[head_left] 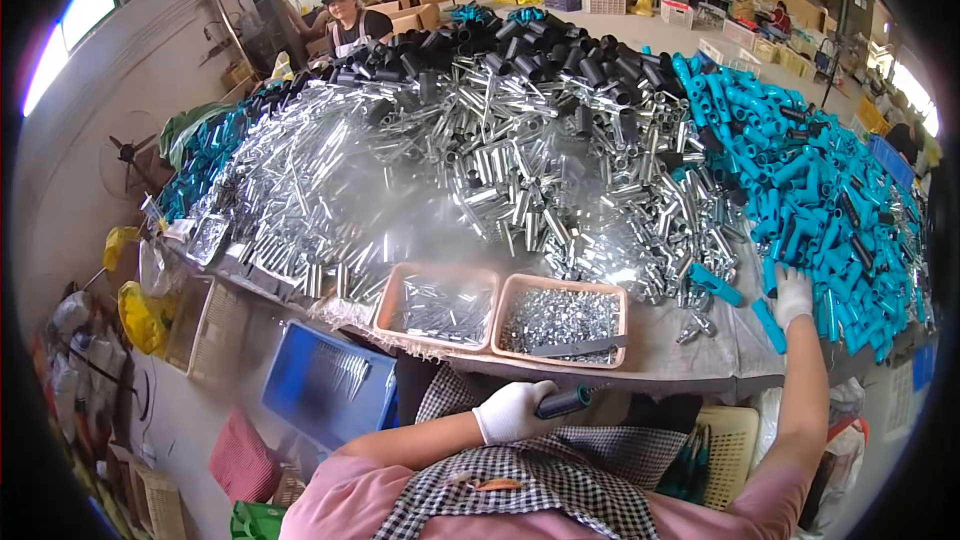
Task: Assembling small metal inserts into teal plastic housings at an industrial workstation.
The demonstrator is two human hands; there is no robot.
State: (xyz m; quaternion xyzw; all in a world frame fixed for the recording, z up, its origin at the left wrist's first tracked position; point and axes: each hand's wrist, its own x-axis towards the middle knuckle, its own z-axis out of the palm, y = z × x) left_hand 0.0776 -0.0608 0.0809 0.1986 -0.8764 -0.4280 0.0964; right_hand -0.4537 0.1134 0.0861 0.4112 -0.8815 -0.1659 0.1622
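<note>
**Dark handle gripped at the lap, teal grips heaped on the right**

The dark cylindrical handle [563, 402], smooth with a teal-tinged end, lies in the gloved left hand [512, 412], whose fingers are curled tight around it just below the table edge [700, 365], above a checked apron.

Going from the left: a blue plastic crate [325, 380] sits low beside the table, a few thin metal pieces on its floor. On the tabletop, a shallow salmon-pink tray [437, 307] holds slim shiny metal pins lying loose. Touching it, a second pink tray [562, 319] is filled with small glinting metal fittings, with a flat grey strip laid across them. Behind both spreads a wide heap of bright chrome tubes [480, 170], backed by matte black sleeves [540, 55].

At the right, the gloved right hand [793, 295] rests with fingers loosely bent, pinching nothing, at the edge of the pile of teal plastic grips [810, 180].
</note>
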